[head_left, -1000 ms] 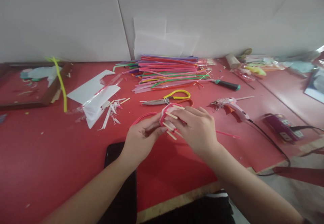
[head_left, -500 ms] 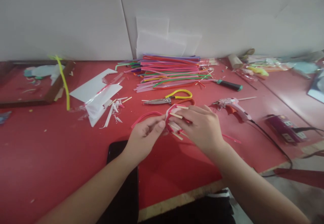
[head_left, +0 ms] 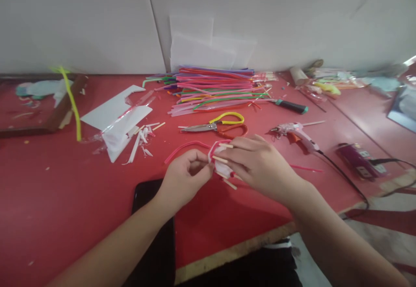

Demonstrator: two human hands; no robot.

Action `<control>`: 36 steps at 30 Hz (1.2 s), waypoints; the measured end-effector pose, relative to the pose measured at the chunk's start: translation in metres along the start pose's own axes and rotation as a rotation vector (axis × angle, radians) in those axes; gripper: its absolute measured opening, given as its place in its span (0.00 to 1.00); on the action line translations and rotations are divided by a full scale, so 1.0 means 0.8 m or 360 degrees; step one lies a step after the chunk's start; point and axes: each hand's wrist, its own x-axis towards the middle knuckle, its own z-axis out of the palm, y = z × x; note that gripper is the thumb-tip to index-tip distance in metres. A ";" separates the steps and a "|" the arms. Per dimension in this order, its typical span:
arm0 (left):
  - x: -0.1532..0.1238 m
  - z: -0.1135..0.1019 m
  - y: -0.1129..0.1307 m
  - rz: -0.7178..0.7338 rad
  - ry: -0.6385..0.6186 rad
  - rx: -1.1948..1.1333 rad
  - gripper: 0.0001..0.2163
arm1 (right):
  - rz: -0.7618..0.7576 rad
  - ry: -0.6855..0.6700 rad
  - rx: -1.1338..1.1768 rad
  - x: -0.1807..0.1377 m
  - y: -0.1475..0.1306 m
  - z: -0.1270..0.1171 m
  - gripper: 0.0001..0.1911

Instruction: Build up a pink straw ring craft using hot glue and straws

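Note:
Both hands meet over the red table around a small craft piece made of white paper, a pink straw rim and short wooden sticks. My left hand pinches its left edge with curled fingers. My right hand covers and grips its right side; several sticks poke out between the fingers. A curved pink straw lies on the table just left of the piece.
Yellow-and-red-handled scissors lie just beyond the hands, a heap of coloured straws behind them. A glue gun with its cord lies right, white paper and scraps left, a black phone under my left forearm.
Both hands with the craft piece have drifted slightly toward me and down; the left fingers have curled tighter on its edge. Nothing else on the table has moved.

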 end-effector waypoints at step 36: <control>0.009 0.002 0.001 -0.0228 0.0429 -0.0520 0.12 | 0.0346 0.0877 0.0147 -0.046 -0.018 0.009 0.06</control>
